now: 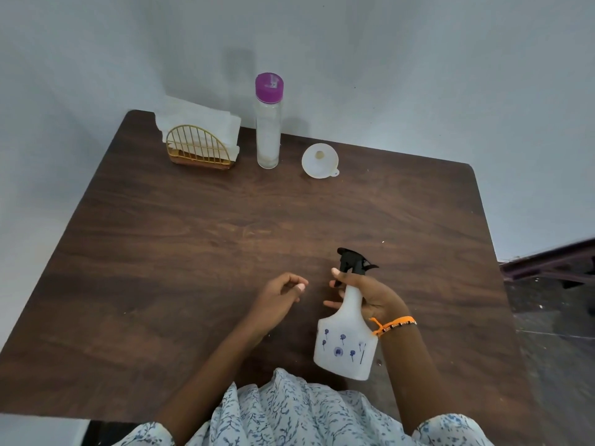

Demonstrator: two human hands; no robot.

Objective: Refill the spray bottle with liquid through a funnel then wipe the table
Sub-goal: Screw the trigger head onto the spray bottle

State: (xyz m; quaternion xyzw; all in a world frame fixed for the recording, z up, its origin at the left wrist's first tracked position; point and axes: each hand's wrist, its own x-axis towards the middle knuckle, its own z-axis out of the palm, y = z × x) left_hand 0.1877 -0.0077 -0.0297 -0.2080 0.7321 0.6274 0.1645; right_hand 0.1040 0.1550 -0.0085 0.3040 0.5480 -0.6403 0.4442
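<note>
— Spray bottle: where is it, and who has it?

— The right hand has it, wrapped around the narrow neck just under the black trigger head, thumb up beside the cap. The bottle is white with small blue flowers printed on its wide body, and it is tilted, its base swung toward the person and lifted off the table, near the front edge.

— And the left hand?

— Grasping nothing. Its fingers are loosely curled, thumb and forefinger nearly meeting, and it hovers just left of the bottle's neck without touching it.

— Anything on the wrists?

— An orange band on the right one. Both forearms come out of pale sleeves with a blue sprig print.

— What lies further out?

— A dark wooden table, bare across its middle. Along its far edge stand three things, well apart from the hands. On the right is a white funnel, mouth up. Left of it stands a tall clear bottle with a purple cap, upright. Whether it holds liquid I cannot tell for sure. In the far left corner a gold wire holder keeps a stack of white napkins upright.

— And behind that?

— A plain pale wall.
</note>
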